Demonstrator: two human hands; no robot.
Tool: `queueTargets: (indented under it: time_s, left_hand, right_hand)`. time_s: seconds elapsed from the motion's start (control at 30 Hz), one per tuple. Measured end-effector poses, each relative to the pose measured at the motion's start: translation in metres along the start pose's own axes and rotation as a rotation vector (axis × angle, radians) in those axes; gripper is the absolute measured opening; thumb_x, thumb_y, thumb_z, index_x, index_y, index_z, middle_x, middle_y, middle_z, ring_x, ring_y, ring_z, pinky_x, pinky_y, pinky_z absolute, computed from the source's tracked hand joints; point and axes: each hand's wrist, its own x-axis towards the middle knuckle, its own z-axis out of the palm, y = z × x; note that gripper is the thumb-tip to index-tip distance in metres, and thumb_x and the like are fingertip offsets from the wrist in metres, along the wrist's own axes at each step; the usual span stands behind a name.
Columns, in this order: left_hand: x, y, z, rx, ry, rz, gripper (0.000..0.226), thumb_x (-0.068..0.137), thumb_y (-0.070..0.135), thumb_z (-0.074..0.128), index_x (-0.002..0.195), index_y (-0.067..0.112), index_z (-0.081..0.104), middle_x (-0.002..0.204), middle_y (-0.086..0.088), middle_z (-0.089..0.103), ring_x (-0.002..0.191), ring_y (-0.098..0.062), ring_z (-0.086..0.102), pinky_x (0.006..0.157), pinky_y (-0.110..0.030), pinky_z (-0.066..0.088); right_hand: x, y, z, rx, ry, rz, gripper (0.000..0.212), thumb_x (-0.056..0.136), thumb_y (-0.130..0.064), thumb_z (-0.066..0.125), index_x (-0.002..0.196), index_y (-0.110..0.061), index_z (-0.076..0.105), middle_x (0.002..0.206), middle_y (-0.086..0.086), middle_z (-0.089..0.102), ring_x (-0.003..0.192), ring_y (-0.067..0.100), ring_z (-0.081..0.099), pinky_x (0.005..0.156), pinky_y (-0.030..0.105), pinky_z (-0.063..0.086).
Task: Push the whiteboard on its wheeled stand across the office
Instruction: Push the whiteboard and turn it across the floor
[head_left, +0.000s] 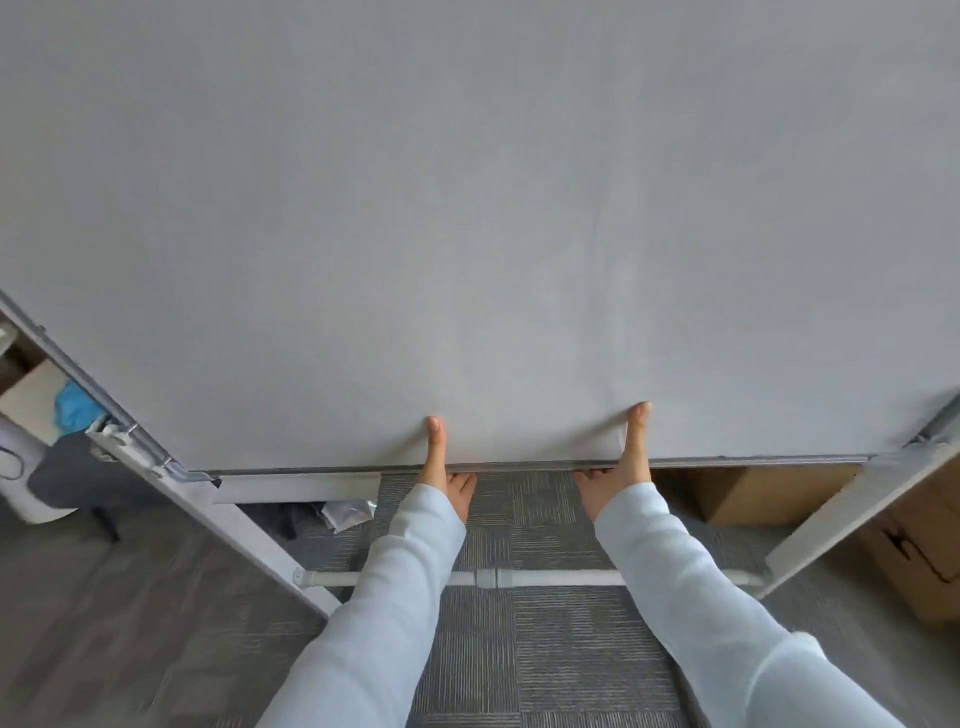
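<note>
Two hands grip the bottom edge of the whiteboard (467, 208), whose pale grey face fills nearly the whole view ahead of the person. At the far left, past the board's side frame, sits a white rounded object (31, 499) with something dark draped beside it, and a crumpled blue item (75, 410) lies on a pale surface above that. The left upright of the wheeled stand (249, 540) slants down across the carpet (519, 665), a metal hinge bracket fixed near the board's lower left corner. A short white tray (296, 488) hangs just under the board's bottom rail there, with crinkled silvery wrapping (345, 512) on the floor below it.

Next comes the left hand (447, 480), closed on the bottom rail: the thumb lies flat up the board's face and the fingers curl beneath the edge, out of sight. Its pale blue sleeve (374, 623) runs down to the lower frame edge. A white crossbar (488, 578) of the stand passes behind both forearms, low over the carpet.

The right hand (621, 478) holds the rail the same way, thumb up the front, fingers hooked under. Beyond it, cardboard boxes (753, 493) stand on the floor behind the board, and the stand's right upright (852, 519) slants across them.
</note>
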Motion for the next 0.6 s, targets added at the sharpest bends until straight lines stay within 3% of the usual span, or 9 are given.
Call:
queueTargets:
  time_s: [0.07, 0.13, 0.23, 0.33, 0.43, 0.53, 0.6]
  left_hand:
    - [-0.005, 0.014, -0.016, -0.014, 0.04, 0.055, 0.122, 0.056, 0.077, 0.066, 0.15, 0.016, 0.019, 0.159, -0.012, 0.021, 0.145, -0.027, 0.024, 0.119, -0.033, 0.019]
    - [-0.003, 0.024, -0.037, -0.027, 0.099, 0.102, 0.094, 0.076, 0.069, 0.055, 0.148, 0.015, 0.024, 0.157, -0.012, 0.027, 0.143, -0.027, 0.029, 0.119, -0.034, 0.022]
    - [-0.005, 0.037, -0.062, -0.047, 0.16, 0.169, 0.1, 0.066, 0.074, 0.062, 0.144, 0.019, 0.031, 0.151, -0.01, 0.038, 0.138, -0.026, 0.039, 0.116, -0.033, 0.029]
    - [-0.013, 0.048, -0.081, -0.051, 0.208, 0.191, 0.093, 0.073, 0.075, 0.052, 0.144, 0.018, 0.035, 0.15, -0.01, 0.04, 0.138, -0.025, 0.039, 0.118, -0.038, 0.024]
    - [-0.024, 0.057, -0.092, -0.086, 0.28, 0.222, 0.089, 0.076, 0.074, 0.049, 0.143, 0.017, 0.037, 0.148, -0.01, 0.042, 0.137, -0.025, 0.04, 0.118, -0.037, 0.024]
    - [-0.038, 0.066, -0.104, -0.124, 0.358, 0.311, 0.079, 0.076, 0.071, 0.051, 0.133, 0.017, 0.043, 0.138, -0.01, 0.05, 0.127, -0.026, 0.049, 0.112, -0.034, 0.034]
    - [-0.044, 0.071, -0.114, -0.159, 0.399, 0.348, 0.093, 0.063, 0.076, 0.057, 0.133, 0.017, 0.044, 0.14, -0.01, 0.05, 0.125, -0.026, 0.05, 0.113, -0.036, 0.034]
  right_hand:
    - [0.0, 0.019, 0.014, -0.052, -0.023, 0.028, 0.114, 0.053, -0.078, 0.067, 0.145, -0.018, 0.036, 0.147, 0.005, 0.044, 0.132, 0.023, 0.046, 0.11, 0.032, 0.037]
    - [0.0, 0.036, 0.026, -0.092, -0.054, 0.033, 0.135, 0.034, -0.08, 0.07, 0.147, -0.017, 0.033, 0.148, 0.007, 0.043, 0.134, 0.025, 0.045, 0.106, 0.035, 0.039]
    - [0.001, 0.059, 0.039, -0.146, -0.114, 0.07, 0.156, 0.012, -0.082, 0.073, 0.149, -0.021, 0.03, 0.152, 0.007, 0.039, 0.138, 0.024, 0.04, 0.112, 0.038, 0.035]
    - [0.0, 0.08, 0.048, -0.206, -0.15, 0.145, 0.166, 0.001, -0.084, 0.07, 0.15, -0.024, 0.028, 0.153, 0.004, 0.037, 0.138, 0.024, 0.04, 0.115, 0.039, 0.032]
    - [-0.006, 0.099, 0.056, -0.273, -0.182, 0.188, 0.162, 0.004, -0.087, 0.068, 0.15, -0.028, 0.029, 0.155, 0.005, 0.034, 0.138, 0.024, 0.04, 0.115, 0.04, 0.03]
    - [-0.014, 0.116, 0.063, -0.35, -0.246, 0.196, 0.134, 0.033, -0.088, 0.065, 0.147, -0.027, 0.033, 0.153, 0.004, 0.038, 0.135, 0.027, 0.044, 0.112, 0.037, 0.034]
    - [-0.018, 0.127, 0.067, -0.405, -0.28, 0.214, 0.139, 0.027, -0.089, 0.064, 0.147, -0.028, 0.033, 0.151, 0.004, 0.041, 0.133, 0.027, 0.047, 0.113, 0.038, 0.033]
